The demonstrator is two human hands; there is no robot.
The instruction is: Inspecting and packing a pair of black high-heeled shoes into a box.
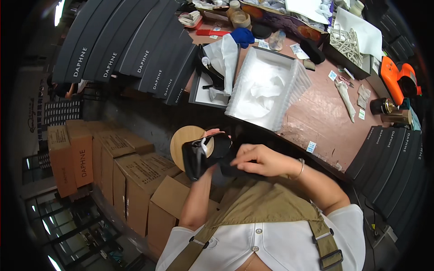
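Note:
A black shoe (195,160) with a pale inner sole is in my left hand (211,133), whose fingers curl around its far side. My right hand (264,161) is just right of the shoe, with thumb and fingers pinched together. Dark material (233,170) lies under those fingertips; whether it is cloth or part of the shoe is hard to tell. On the table's near edge, another black shoe (209,72) rests in an open dark shoebox (197,95) with white paper. Beside it stands a box (231,110) lined with white tissue and edged with translucent wrap.
Dark shoeboxes (135,58) are stacked at the far left, more (384,158) at the right. Brown cartons (135,176) stand on the left below a round wooden seat (181,137). The table (307,122) also bears an orange tape dispenser (392,81), scissors (346,81) and blue cloth (242,37).

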